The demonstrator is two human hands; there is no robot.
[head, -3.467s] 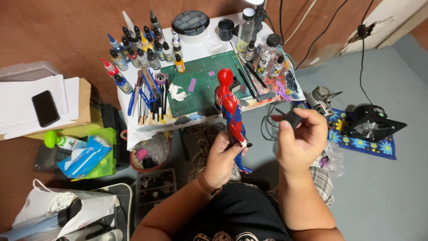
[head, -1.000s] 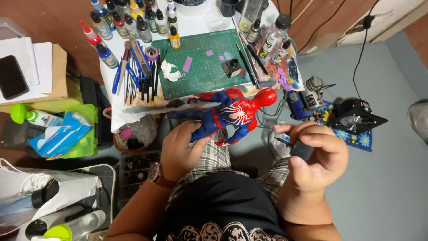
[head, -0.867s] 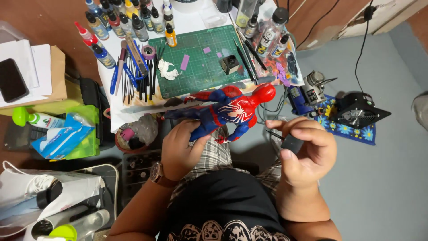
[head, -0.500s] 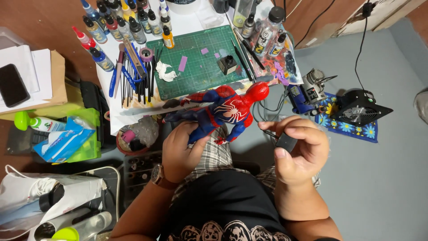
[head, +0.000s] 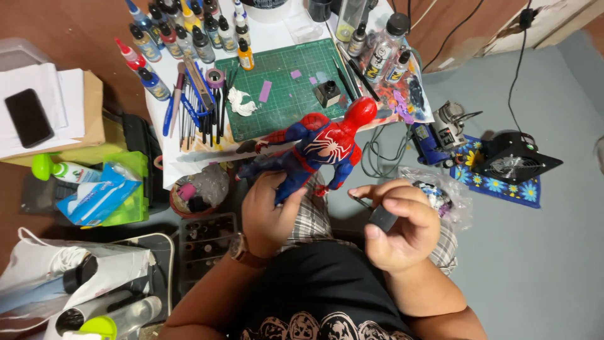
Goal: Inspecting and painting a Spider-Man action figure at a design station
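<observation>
Left hand (head: 272,211): grip closed around the legs of a red-and-blue action figure (head: 318,150), which lies tilted, head up and to the right, over the near edge of the table (head: 170,173).
Right hand (head: 402,226): grip closed on a small dark cap-like piece (head: 382,218), just right of the figure's feet, not touching it.
Paint bottles (head: 182,38): a packed row of dropper bottles with coloured caps stands along the far left of the table; what is inside cannot be told.
Taller bottles (head: 384,47): a few with dark caps stand at the far right corner.
Small black pot (head: 327,93): open, on the green cutting mat (head: 283,88), just above the figure's head.
Round bowl (head: 195,192): below the table edge, holding crumpled plastic and a pink piece.
Compartment tray (head: 204,242): beside the left wrist, small dark items in its cells.
Open room: bare grey floor (head: 535,252) to the right; brushes (head: 201,116) crowd the table's left edge.
</observation>
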